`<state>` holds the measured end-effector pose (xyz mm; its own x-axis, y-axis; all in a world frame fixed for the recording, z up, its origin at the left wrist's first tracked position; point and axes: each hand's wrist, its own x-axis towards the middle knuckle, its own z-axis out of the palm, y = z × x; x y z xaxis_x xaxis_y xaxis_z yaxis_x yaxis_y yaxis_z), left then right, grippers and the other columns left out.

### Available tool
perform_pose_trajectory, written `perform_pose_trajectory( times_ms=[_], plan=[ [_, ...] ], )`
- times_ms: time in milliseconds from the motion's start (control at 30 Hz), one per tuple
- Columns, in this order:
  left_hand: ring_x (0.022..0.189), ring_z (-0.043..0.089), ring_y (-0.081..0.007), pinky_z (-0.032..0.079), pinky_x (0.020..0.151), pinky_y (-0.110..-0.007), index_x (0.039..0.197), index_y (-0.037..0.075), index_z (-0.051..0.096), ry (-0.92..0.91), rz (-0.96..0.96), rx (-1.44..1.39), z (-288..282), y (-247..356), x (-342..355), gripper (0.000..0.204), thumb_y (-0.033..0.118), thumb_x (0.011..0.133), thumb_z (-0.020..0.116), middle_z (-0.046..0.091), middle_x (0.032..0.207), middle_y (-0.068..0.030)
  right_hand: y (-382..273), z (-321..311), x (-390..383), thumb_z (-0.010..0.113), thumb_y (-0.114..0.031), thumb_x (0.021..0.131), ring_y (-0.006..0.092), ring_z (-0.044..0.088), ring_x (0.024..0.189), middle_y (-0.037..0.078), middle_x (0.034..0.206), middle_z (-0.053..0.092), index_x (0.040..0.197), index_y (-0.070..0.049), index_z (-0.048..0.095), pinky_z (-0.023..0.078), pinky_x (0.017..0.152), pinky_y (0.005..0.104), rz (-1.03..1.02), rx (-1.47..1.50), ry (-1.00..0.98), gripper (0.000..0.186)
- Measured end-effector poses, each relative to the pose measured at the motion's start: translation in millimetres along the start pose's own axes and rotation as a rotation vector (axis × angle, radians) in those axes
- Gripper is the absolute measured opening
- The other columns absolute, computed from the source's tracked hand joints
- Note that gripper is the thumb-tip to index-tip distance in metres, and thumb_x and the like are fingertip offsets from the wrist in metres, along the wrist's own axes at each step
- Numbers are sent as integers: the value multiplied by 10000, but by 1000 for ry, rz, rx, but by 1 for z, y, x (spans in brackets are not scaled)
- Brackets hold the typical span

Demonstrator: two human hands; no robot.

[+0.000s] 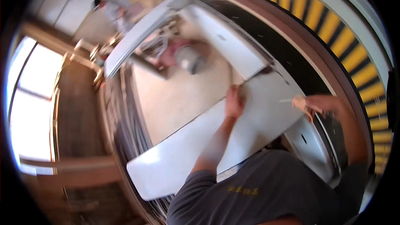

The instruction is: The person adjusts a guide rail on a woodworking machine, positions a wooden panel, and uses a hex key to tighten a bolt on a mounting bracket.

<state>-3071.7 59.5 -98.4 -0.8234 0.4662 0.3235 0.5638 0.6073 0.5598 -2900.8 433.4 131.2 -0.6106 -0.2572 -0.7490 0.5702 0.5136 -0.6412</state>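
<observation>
A long white panel [175, 166] lies diagonally in front of me over a larger white frame. My left hand [234, 104] rests at the panel's far edge with its fingers curled over it. My right hand [329, 106] is closed on a tool [299, 103] with a beige body and a thin light shaft pointing left, held above the panel's right part. The picture is blurred, so the tool's exact kind is unclear. Another white piece with a dark slot [312, 150] is below the panel on the right.
Behind the panel is a beige board [154, 104] with a grey cylinder [189, 60] and jumbled items on it. A co-worker [114, 16] is at the far left back. A bright window [29, 112] is on the left; a yellow-and-black striped band [354, 54] curves along the right.
</observation>
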Motion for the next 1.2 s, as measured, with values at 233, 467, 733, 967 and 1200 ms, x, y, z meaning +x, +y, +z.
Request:
perform_pose_trajectory(
  times_ms=[233,467,733,967,1200],
  plan=[
    [1325,465,-503,387,1105,-588,1445,-18,470,37,147,-82,0,-21,-11,652,412,976,612,503,1431,-299,107,-34,-196,301,-505,1081,217,731,772,122,866,753,1129,-91,634,545,645,395,540,-101,555,534],
    [1373,422,-483,356,1142,-581,1446,19,482,-29,253,-19,9,-7,-10,554,294,978,597,495,1463,-248,193,88,-334,344,-474,1064,197,705,661,127,810,743,1130,-80,598,496,576,348,966,235,823,474],
    [1342,464,-437,388,1130,-535,1434,13,498,-53,228,45,-5,0,-8,512,225,983,615,508,1447,-226,248,120,-394,328,-365,1078,216,596,491,207,657,659,860,30,612,476,467,388,1117,286,873,534],
    [1348,461,-433,387,1143,-521,1427,8,495,-83,208,133,2,2,-8,501,231,993,608,493,1457,-229,306,120,-435,412,-385,1055,313,726,763,210,866,712,1084,37,693,575,678,437,1369,204,940,507],
    [1352,464,-420,397,1137,-509,1440,17,487,-89,212,200,4,7,-8,491,267,1025,569,482,1472,-215,417,119,-484,391,-302,1039,285,727,639,202,843,712,1023,14,675,607,624,429,1385,76,898,426]
  ],
)
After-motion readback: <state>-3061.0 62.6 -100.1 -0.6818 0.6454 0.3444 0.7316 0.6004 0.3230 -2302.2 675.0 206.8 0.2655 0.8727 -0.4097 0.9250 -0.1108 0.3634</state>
